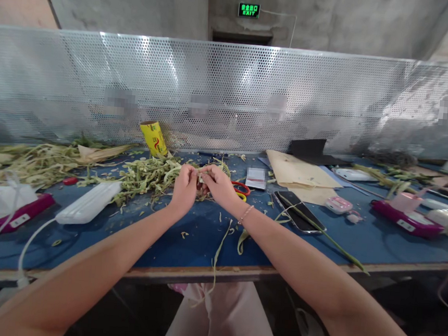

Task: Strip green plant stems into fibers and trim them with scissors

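My left hand [186, 186] and my right hand [218, 182] meet above the blue table, fingers pinched together. Whatever lies between the fingertips is small and mostly hidden, so I cannot make it out. Just behind and to the left spreads a heap of pale green plant pieces [144, 178], shredded and tangled. Scissors with red and yellow handles [241, 189] lie beside my right wrist. Thin strips of leaf [220, 246] lie below my hands, one hanging over the table's front edge.
A yellow tube [154, 137] leans near the perforated metal screen [231, 90]. Purple power strips [408, 218] with white chargers stand on both sides. A black phone [298, 211], a long green stalk [338, 244], brown paper [302, 170] and a pink case [338, 204] lie to the right.
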`<state>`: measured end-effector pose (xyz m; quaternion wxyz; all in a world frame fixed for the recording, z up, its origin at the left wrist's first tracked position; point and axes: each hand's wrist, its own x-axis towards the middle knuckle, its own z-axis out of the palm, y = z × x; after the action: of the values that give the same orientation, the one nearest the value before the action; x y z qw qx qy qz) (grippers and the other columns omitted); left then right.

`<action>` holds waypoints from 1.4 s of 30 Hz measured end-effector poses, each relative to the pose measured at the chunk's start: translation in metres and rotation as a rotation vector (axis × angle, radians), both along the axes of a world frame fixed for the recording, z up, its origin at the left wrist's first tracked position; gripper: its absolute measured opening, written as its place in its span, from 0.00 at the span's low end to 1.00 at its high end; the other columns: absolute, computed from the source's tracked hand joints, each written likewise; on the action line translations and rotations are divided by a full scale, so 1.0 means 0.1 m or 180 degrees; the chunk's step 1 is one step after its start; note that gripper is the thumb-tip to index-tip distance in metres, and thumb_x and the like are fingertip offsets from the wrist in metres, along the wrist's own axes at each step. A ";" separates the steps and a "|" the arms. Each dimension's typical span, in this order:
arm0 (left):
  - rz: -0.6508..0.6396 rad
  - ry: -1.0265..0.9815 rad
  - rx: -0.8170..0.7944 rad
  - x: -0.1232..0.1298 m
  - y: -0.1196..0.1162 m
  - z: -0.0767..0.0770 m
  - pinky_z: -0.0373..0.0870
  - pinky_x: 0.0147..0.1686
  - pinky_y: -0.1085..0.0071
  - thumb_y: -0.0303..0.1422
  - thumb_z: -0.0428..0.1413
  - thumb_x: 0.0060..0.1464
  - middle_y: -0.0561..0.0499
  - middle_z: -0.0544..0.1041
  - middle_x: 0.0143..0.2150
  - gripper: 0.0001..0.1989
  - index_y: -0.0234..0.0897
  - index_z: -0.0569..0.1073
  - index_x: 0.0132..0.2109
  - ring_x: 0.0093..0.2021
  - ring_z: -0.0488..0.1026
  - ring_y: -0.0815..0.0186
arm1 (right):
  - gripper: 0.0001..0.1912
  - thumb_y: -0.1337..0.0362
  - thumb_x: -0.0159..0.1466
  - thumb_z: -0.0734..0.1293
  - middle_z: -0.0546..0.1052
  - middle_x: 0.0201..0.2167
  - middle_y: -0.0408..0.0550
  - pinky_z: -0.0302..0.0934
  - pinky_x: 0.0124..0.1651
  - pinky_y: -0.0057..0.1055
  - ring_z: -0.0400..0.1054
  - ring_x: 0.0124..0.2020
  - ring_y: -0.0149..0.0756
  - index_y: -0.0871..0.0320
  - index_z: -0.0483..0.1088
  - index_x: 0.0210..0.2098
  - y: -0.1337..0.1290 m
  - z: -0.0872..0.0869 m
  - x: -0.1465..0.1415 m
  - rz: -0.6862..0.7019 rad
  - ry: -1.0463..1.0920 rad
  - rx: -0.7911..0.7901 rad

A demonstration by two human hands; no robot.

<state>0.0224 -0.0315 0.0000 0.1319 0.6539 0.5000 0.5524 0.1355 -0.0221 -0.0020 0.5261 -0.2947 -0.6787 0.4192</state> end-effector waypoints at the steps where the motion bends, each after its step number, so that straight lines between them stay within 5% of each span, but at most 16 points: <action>1: 0.0004 -0.0024 -0.0014 0.00 0.00 0.00 0.57 0.27 0.71 0.32 0.43 0.55 0.55 0.61 0.24 0.05 0.38 0.58 0.30 0.25 0.61 0.69 | 0.02 0.66 0.60 0.57 0.64 0.17 0.35 0.60 0.22 0.24 0.61 0.16 0.24 0.57 0.60 0.33 0.00 0.01 0.00 0.0002 -0.0012 -0.0016; 11: 0.0061 -0.0025 0.0155 0.01 0.01 0.00 0.57 0.27 0.72 0.30 0.45 0.53 0.56 0.62 0.23 0.04 0.39 0.59 0.30 0.24 0.61 0.69 | 0.02 0.66 0.60 0.58 0.62 0.15 0.33 0.57 0.20 0.23 0.59 0.15 0.24 0.56 0.57 0.31 -0.03 0.01 -0.01 0.0086 0.0008 -0.0036; 21: 0.0204 -0.0098 0.0044 -0.01 0.07 0.04 0.58 0.28 0.72 0.30 0.46 0.53 0.56 0.61 0.22 0.05 0.38 0.59 0.29 0.25 0.61 0.69 | 0.04 0.67 0.59 0.57 0.62 0.15 0.33 0.55 0.20 0.21 0.58 0.14 0.21 0.57 0.57 0.28 -0.04 0.04 -0.01 -0.0473 -0.0002 -0.0074; 35: -0.0172 0.0198 0.0324 -0.08 0.08 0.03 0.56 0.26 0.73 0.30 0.45 0.53 0.57 0.60 0.22 0.03 0.39 0.58 0.31 0.22 0.58 0.71 | 0.02 0.68 0.60 0.57 0.62 0.15 0.33 0.56 0.19 0.21 0.58 0.14 0.22 0.58 0.58 0.31 0.00 0.07 0.01 -0.0009 0.0209 -0.0600; 42: -0.0301 0.0210 0.0382 -0.06 0.06 0.02 0.56 0.26 0.73 0.30 0.45 0.53 0.57 0.60 0.22 0.03 0.39 0.58 0.31 0.22 0.59 0.71 | 0.06 0.68 0.61 0.56 0.59 0.13 0.32 0.52 0.17 0.20 0.55 0.12 0.21 0.57 0.55 0.27 0.01 0.04 0.01 -0.0147 0.0313 -0.0625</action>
<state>0.0164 -0.0253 0.0021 0.1019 0.7013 0.4386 0.5526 0.1362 -0.0207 0.0025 0.5368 -0.3395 -0.6008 0.4854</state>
